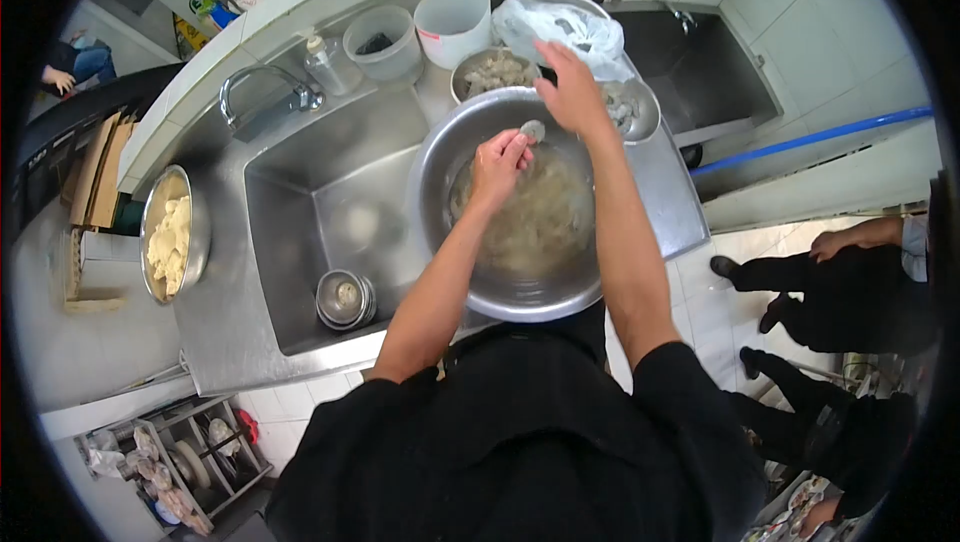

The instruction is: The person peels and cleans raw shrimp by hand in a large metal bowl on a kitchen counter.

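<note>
A large steel bowl (437, 242) holds cloudy water with many raw, greyish shrimp (535, 207) in it. Over its far part, my left hand (500, 170) pinches a grey raw shrimp (533, 130) between thumb and fingers. My right hand (572, 92) is raised above the bowl's far right rim, fingers stretched out, holding nothing that I can see. Just beyond the rim stands a smaller bowl of shrimp (497, 72). Partly behind my right wrist is another small metal bowl (648, 114) with greyish pieces inside.
Left of the large bowl is a sink (300, 232) with stacked small bowls (345, 299) and a faucet (265, 92). A bowl of pale dough-like food (170, 242) sits far left. Plastic tubs (453, 27) and a plastic bag (560, 32) line the back. People (850, 287) stand at right.
</note>
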`<state>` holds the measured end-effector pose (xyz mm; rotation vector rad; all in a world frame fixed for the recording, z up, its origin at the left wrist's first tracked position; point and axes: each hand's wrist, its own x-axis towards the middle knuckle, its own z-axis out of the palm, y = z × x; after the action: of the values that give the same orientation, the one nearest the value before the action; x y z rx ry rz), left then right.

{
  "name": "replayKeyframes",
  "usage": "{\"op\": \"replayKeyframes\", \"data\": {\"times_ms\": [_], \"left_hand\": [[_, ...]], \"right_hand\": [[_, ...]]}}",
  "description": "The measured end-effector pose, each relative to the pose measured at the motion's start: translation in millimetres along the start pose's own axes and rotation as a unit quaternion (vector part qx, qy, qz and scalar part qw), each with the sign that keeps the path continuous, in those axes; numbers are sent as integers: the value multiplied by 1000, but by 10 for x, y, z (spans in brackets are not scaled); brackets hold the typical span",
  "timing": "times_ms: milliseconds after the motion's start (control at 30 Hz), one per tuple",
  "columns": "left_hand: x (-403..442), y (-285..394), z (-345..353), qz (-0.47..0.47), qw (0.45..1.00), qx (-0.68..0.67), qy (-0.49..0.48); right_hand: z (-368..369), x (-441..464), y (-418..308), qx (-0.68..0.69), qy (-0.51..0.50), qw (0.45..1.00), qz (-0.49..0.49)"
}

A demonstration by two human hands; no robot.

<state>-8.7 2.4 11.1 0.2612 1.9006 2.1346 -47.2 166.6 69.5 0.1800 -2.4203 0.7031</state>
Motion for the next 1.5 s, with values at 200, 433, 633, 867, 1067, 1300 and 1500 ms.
{"op": "replayKeyframes", "data": {"times_ms": [200, 433, 633, 867, 1067, 1300, 1500], "left_hand": [[52, -77, -20, 62, 997, 47, -12], [466, 526, 39, 188, 945, 250, 100], [1122, 306, -136, 272, 795, 539, 63], [485, 444, 7, 44, 875, 468, -114], [395, -514, -356, 2, 877, 429, -218], [334, -188, -271, -185, 959, 61, -203], [312, -214, -272, -141, 967, -47, -208]], "right_hand": [[-104, -562, -293, 246, -169, 924, 241], [-625, -404, -67, 133, 1, 971, 198], [-634, -304, 144, -379, 84, 920, 53], [258, -1039, -55, -244, -446, 858, 80], [214, -1016, -140, -205, -427, 880, 40], [-7, -699, 59, 312, -232, 888, 247], [90, -809, 32, 270, -154, 918, 246]]}}
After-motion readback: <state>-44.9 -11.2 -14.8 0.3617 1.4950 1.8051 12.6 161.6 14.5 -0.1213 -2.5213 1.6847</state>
